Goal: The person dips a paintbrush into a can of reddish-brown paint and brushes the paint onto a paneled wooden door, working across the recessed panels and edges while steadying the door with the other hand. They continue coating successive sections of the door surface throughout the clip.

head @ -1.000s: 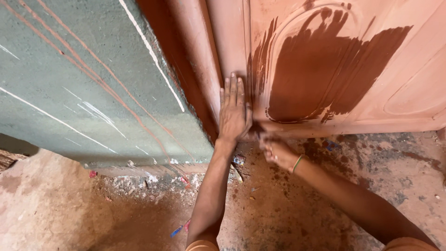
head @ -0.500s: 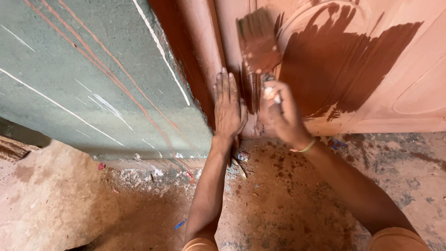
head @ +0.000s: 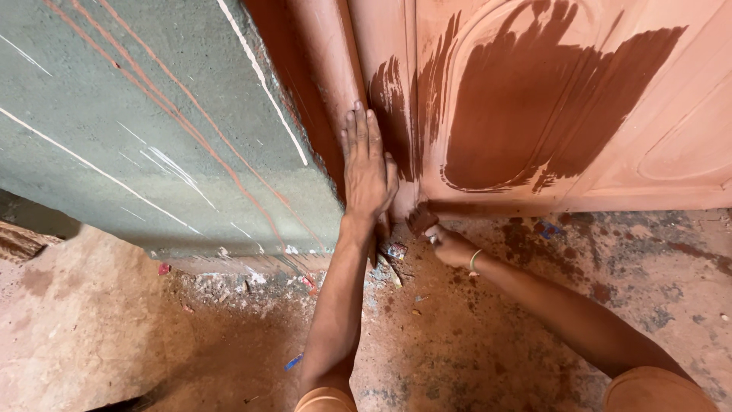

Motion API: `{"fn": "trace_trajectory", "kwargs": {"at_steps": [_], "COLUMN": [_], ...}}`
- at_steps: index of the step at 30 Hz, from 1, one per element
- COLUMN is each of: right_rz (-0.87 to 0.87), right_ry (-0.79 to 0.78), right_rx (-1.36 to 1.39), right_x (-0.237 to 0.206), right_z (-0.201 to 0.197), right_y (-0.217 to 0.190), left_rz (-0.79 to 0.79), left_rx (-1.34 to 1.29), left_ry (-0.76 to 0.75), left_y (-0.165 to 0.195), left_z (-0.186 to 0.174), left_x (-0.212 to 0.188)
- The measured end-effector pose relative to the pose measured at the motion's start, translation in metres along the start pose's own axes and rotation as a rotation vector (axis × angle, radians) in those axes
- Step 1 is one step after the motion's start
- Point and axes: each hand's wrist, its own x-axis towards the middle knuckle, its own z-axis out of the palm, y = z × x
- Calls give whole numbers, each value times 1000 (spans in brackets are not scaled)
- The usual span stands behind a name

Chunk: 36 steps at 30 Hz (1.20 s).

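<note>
My left hand (head: 367,168) lies flat, fingers together, against the edge of a pale reddish door (head: 671,137), beside the door frame (head: 320,84). My right hand (head: 450,244), with a thin bangle on the wrist, is low near the floor and grips a paintbrush (head: 420,220). The brush's dark bristles touch the bottom corner of the door. A broad patch of wet dark brown paint (head: 526,114) covers the door's raised panel, with streaks (head: 393,107) along the door's edge.
A grey-green plastered wall (head: 137,130) with white and red scratches stands at the left. The floor (head: 473,343) is bare, dusty and stained with paint. Small scraps and rubble (head: 229,282) lie along the wall's foot. A pale stone slab (head: 69,328) sits lower left.
My right hand has dropped with the brush from the door's edge at mid height to the bottom corner near the floor. My left hand stays flat on the door.
</note>
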Motion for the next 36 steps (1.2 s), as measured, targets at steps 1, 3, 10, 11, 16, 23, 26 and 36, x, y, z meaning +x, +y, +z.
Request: {"fn": "trace_trajectory", "kwargs": {"at_steps": [1, 3, 10, 11, 16, 23, 26, 36], "right_rz": [28, 2, -477, -547, -1012, -1113, -791, 78], "right_ry": [-32, -37, 3, 27, 219, 746, 682, 106], "right_rx": [165, 472, 1069, 1113, 924, 259, 209, 1030], "right_x": [-1, -11, -59, -71, -102, -49, -31, -12], "right_z": [-6, -24, -112, -122, -136, -93, -53, 1], "right_y": [-5, -18, -94, -99, -111, -91, -58, 12], "left_rz": [-6, -7, -8, -9, 25, 17, 1, 1], "left_rx": [2, -3, -29, -34, -83, -10, 2, -43], "left_ry": [-8, -17, -8, -5, 48, -30, -51, -29], "left_y": [1, 2, 2, 2, 4, 9, 15, 29], "left_z": [1, 1, 2, 2, 2, 11, 16, 25], "left_x": [0, 1, 0, -1, -2, -1, 0, 8]}}
